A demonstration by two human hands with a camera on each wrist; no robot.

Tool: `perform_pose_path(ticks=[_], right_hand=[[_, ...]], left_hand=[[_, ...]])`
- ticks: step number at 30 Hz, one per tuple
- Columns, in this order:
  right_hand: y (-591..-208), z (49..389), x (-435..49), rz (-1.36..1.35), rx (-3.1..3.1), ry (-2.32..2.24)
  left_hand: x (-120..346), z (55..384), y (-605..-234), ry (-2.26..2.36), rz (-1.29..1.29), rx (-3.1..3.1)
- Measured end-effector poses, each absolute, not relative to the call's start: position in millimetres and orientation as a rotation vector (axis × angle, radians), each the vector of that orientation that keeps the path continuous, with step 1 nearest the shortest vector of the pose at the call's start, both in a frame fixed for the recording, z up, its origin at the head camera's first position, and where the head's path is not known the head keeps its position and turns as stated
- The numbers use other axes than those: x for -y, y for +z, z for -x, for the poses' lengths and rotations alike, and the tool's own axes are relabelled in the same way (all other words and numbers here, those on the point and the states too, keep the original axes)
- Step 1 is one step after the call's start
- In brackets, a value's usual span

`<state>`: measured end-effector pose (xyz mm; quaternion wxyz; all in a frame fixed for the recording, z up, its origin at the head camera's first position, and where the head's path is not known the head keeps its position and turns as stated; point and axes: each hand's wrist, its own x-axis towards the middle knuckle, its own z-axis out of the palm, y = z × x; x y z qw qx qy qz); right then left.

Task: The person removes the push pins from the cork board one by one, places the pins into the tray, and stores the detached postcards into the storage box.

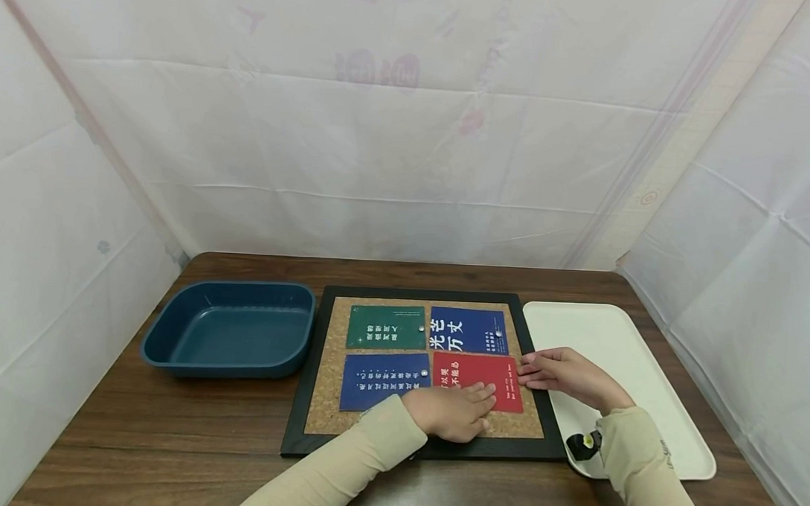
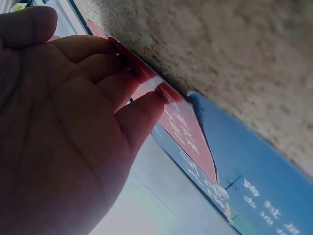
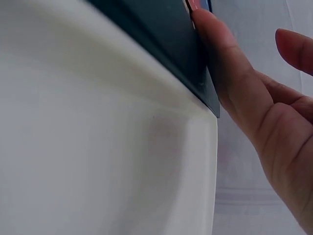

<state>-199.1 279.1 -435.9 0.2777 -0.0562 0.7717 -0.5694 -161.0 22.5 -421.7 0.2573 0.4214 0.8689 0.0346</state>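
A corkboard with a black frame lies on the table. A red card with white writing sits at its lower right. My left hand rests on this card with its fingers extended; in the left wrist view the fingertips touch the red surface. At the card's right edge, over the frame, is my right hand, its fingers fairly straight. In the right wrist view a fingertip meets the frame near the red edge. A green card, a blue card and another blue card lie around it.
Left of the board stands a deep blue tray. A white tray lies to the right, partly under the right arm. A small black object shows beside the right sleeve. Silver pins show on the cards. White sheeting encloses the table.
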Motion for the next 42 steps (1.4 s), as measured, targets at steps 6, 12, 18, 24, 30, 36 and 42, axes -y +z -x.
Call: perform_pose_path(ticks=[6, 12, 18, 24, 30, 36, 42], right_hand=[[-436.6, 198.6, -277.7, 0.146, -2.080, -1.531], [-436.6, 197.5, -276.4, 0.153, -2.083, -1.532], [-435.0, 196.1, -275.0, 0.153, -2.097, -1.525], [-434.4, 196.4, -274.2, 0.172, -2.099, -1.534], [-432.6, 196.5, -272.8, 0.186, -2.111, -1.517], [-430.6, 196.0, -271.5, 0.193, -2.124, -1.499], [-430.4, 196.1, -270.7, 0.190, -2.129, -1.493]], left_hand=[[-22.9, 160.9, -422.0, 0.090, -1.152, -2.361], [-22.5, 160.6, -421.9, 0.094, -1.146, -2.360], [-22.6, 160.5, -421.6, 0.101, -1.138, -2.356], [-22.4, 160.7, -422.5, 0.106, -1.135, -2.355], [-22.0, 160.8, -422.0, 0.120, -1.124, -2.349], [-22.0, 160.9, -422.4, 0.124, -1.127, -2.346], [-22.2, 161.0, -423.3, 0.127, -1.126, -2.344]])
